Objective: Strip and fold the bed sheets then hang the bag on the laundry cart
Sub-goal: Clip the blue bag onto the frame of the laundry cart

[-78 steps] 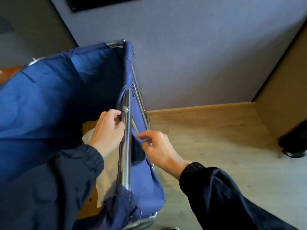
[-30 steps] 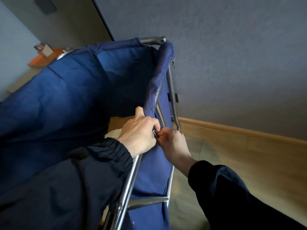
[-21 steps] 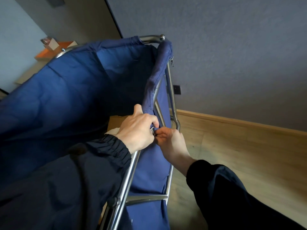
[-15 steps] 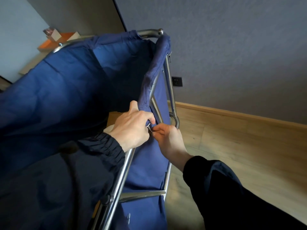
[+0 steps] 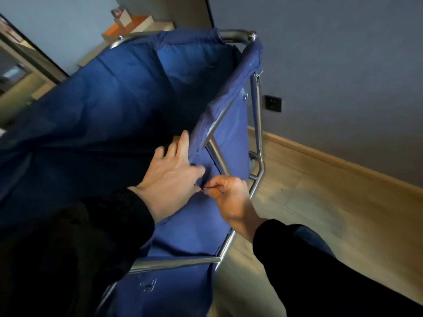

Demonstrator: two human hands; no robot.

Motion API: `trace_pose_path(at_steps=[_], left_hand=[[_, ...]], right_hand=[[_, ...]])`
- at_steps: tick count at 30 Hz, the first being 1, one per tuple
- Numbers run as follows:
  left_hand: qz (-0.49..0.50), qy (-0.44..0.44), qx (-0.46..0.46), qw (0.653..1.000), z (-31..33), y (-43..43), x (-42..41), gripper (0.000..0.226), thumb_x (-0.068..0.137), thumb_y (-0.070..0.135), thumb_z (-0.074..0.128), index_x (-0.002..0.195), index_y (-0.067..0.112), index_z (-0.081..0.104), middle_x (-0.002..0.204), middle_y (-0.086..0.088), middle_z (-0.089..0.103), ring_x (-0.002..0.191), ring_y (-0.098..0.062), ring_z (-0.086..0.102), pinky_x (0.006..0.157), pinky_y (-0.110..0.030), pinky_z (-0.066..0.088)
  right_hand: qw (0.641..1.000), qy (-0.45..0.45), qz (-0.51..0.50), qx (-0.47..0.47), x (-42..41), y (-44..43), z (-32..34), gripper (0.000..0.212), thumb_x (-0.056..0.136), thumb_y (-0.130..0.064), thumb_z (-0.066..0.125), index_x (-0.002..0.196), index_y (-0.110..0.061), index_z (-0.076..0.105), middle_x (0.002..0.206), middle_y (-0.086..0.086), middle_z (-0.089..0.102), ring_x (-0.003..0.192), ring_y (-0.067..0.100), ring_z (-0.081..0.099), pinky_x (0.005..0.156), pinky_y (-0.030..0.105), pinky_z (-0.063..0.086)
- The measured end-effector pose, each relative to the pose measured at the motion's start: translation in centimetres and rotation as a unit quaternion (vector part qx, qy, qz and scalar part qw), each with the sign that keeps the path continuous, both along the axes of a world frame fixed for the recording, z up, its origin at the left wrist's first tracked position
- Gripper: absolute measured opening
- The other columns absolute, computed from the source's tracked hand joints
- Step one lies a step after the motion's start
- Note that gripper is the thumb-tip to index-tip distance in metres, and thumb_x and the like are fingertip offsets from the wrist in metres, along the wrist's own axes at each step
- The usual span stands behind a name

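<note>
Gaping blue bag (image 5: 114, 115) slung on cart frame (image 5: 178, 263)

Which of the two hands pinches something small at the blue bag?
The right hand: its curled fingers pinch a small metal piece, while the left hand lies with straight fingers on the bag.

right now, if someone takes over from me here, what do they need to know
Left hand: fingers flat, pressing the hem of the blue laundry bag at the cart frame rail.
Right hand: pinching a small metal fastener on that hem.
Done: the far hem is wrapped over the rail.
Left: close the fastener here. Sheets are not in view.
</note>
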State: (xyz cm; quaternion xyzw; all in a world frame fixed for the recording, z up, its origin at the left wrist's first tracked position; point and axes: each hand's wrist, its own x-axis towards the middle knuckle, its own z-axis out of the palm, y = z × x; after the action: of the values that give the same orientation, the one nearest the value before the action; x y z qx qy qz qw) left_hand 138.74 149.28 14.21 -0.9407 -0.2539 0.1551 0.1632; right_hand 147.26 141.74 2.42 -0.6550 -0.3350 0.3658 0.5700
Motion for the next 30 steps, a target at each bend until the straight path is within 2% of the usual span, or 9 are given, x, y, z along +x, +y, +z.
trace_pose_path(at_steps=[2,3,5,8,12,16,20,24,30], left_hand=[[-0.017,-0.026,0.025,0.999,-0.4,-0.2,-0.2,0.028,0.063,0.033,0.084,0.078,0.017,0.066,0.146,-0.038,0.023,0.129,-0.051,0.037,0.099,-0.066,0.031],[-0.024,-0.039,0.045,0.998,-0.5,-0.3,-0.4,0.031,0.059,0.032,0.085,0.079,0.017,0.067,0.148,-0.036,0.024,0.131,-0.051,0.035,0.100,-0.069,0.028],[-0.043,-0.038,0.068,0.996,-0.8,-0.9,-0.6,0.036,0.060,0.038,0.082,0.089,0.020,0.069,0.154,-0.027,0.019,0.137,-0.048,0.026,0.105,-0.069,0.018],[-0.091,-0.023,0.083,0.992,-1.1,-1.4,-0.4,0.030,0.066,0.042,0.080,0.079,0.019,0.068,0.154,-0.021,0.025,0.138,-0.046,0.028,0.106,-0.070,0.018],[-0.097,-0.044,0.077,0.991,-1.3,-1.2,-0.3,0.026,0.075,0.039,0.071,0.069,0.015,0.065,0.151,-0.022,0.032,0.135,-0.046,0.033,0.103,-0.071,0.023],[-0.096,-0.051,0.068,0.992,-1.4,-1.2,-0.3,0.028,0.074,0.037,0.070,0.066,0.011,0.065,0.153,-0.021,0.028,0.138,-0.047,0.027,0.102,-0.069,0.026],[-0.091,-0.048,0.072,0.992,-1.5,-1.1,-0.4,0.025,0.074,0.031,0.073,0.063,0.010,0.065,0.155,-0.019,0.024,0.140,-0.047,0.021,0.103,-0.069,0.025],[-0.092,-0.048,0.067,0.992,-1.6,-0.9,-0.3,0.019,0.070,0.021,0.079,0.063,0.013,0.063,0.155,-0.020,0.023,0.141,-0.047,0.019,0.102,-0.070,0.023],[-0.041,-0.056,0.032,0.997,-1.8,-0.9,-0.6,0.017,0.072,0.017,0.080,0.072,0.019,0.064,0.158,-0.021,0.008,0.142,-0.049,0.004,0.094,-0.080,0.022]], right_hand=[[1.000,0.010,0.015,0.011,0.5,-0.3,0.0,0.027,0.079,0.006,0.066,0.068,-0.019,0.067,0.062,0.005,0.065,0.062,0.009,0.056,0.065,0.035,0.051],[1.000,0.002,0.025,0.014,0.8,-0.4,-0.2,0.032,0.079,0.008,0.065,0.066,-0.021,0.065,0.062,0.001,0.063,0.063,0.006,0.056,0.067,0.032,0.051],[0.999,-0.019,0.026,0.020,1.2,-0.3,-0.1,0.038,0.078,0.013,0.059,0.061,-0.020,0.062,0.065,0.004,0.061,0.066,0.008,0.056,0.070,0.028,0.051],[0.999,-0.029,0.008,0.032,1.5,-0.6,0.3,0.011,0.069,0.008,0.055,0.062,0.002,0.060,0.068,0.014,0.051,0.069,0.019,0.052,0.071,0.030,0.050],[0.998,0.022,0.038,0.038,1.1,-0.7,-0.5,0.019,0.084,0.012,0.057,0.079,-0.001,0.071,0.077,0.014,0.069,0.080,0.025,0.067,0.082,0.030,0.055],[0.998,0.031,0.039,0.027,1.1,-0.8,-0.5,0.019,0.087,0.008,0.058,0.085,-0.005,0.072,0.077,0.006,0.071,0.074,0.000,0.065,0.072,0.016,0.051],[0.999,0.010,0.039,0.034,1.1,-0.7,-0.7,0.018,0.087,0.005,0.058,0.088,-0.006,0.073,0.080,0.006,0.071,0.083,0.015,0.067,0.079,0.027,0.055],[0.999,0.004,0.028,0.042,1.2,-0.9,-0.8,0.019,0.087,0.003,0.059,0.087,-0.009,0.073,0.080,0.000,0.072,0.084,0.016,0.067,0.081,0.036,0.054],[0.997,0.044,0.020,0.052,1.4,-1.1,-0.7,0.013,0.086,-0.001,0.064,0.081,-0.009,0.073,0.077,0.003,0.070,0.080,0.017,0.064,0.078,0.028,0.052]])
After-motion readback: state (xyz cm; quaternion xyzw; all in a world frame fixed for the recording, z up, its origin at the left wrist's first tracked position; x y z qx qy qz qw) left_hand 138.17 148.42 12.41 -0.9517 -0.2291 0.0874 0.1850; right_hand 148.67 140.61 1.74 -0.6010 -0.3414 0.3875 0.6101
